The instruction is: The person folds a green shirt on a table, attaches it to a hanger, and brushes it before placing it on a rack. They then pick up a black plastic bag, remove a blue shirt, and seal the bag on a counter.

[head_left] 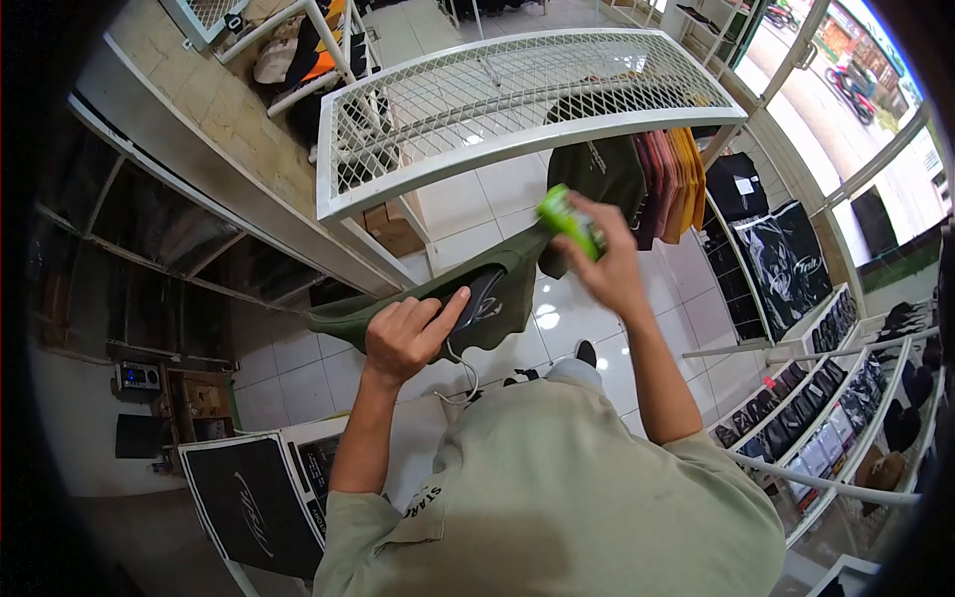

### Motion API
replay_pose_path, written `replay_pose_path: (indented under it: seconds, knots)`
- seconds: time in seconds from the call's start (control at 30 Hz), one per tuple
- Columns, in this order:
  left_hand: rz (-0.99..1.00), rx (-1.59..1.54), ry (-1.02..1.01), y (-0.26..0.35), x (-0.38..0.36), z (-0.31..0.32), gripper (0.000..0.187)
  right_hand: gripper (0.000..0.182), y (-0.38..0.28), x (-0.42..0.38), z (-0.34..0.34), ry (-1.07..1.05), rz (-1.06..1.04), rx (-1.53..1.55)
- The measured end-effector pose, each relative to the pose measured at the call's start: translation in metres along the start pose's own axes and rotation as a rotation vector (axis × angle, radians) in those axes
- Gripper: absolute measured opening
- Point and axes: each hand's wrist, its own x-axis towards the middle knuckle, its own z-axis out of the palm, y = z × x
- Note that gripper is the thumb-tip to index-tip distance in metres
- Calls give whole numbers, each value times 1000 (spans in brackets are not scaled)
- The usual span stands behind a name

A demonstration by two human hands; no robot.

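A dark green shirt [418, 303] hangs spread out in front of me on a dark hanger [481, 298]. The hanger's pale hook [470, 383] curves down towards my body. My left hand [406, 338] is closed at the neck opening, gripping the hanger, with the index finger lying along it. My right hand [609, 254] is wrapped around a bright green container [569, 221], held over the shirt's right end near the rack. Motion blurs the container and the fingers on it, so its label is unreadable.
A white mesh-topped rack [527, 109] stands ahead, with several shirts [671, 184] in dark green, maroon, pink and yellow hanging below it. Shelves of packaged goods [806, 428] line the right side. A black panel with white lettering [251, 502] stands at lower left.
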Motion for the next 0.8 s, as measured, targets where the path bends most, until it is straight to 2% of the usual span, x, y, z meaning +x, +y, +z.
replay_pose_path:
  seconds: [0.03,0.07,0.1,0.17,0.23,0.3,0.37,0.47,0.53,0.57,0.63,0.7,0.73,0.77,0.8]
  knots:
    - [-9,-3,1,0,-1,0,48,53,29,0,-4,73,40,-132]
    - [-12,-10,-15,0,-2,-1,48,52,47,-3,-8,64,312,-303]
    - [-14,-17,-30,-1,-2,-2,48,51,49,-1,-17,36,472,-331]
    - [-36,-24,-17,-2,2,0,49,50,47,-6,-27,95,377,-281]
    - [-35,-49,-38,-1,4,1,49,48,10,-5,-27,89,149,-114]
    - [-14,-69,-54,0,9,8,49,50,-32,-5,-27,-102,69,43]
    - [14,-81,-61,0,17,16,49,49,-53,-9,-24,-266,106,153]
    - [15,-106,-80,5,25,24,50,49,2,-13,-25,-154,108,129]
    - [17,-141,-77,6,25,29,50,52,66,-25,-39,2,281,-154]
    - [17,-172,-76,7,26,31,51,52,93,-35,-48,19,382,-398]
    - [-13,-222,-107,9,34,28,52,52,111,-45,-65,38,449,-466]
    - [-100,-488,-110,7,40,32,50,50,103,-52,-78,92,512,-36]
    - [-152,-589,-140,5,45,32,41,47,77,-47,-79,61,515,176]
    - [-146,-597,-148,5,51,33,41,47,60,-46,-79,68,525,174]
    - [-186,-708,-160,6,60,35,36,46,46,-45,-78,-51,456,244]
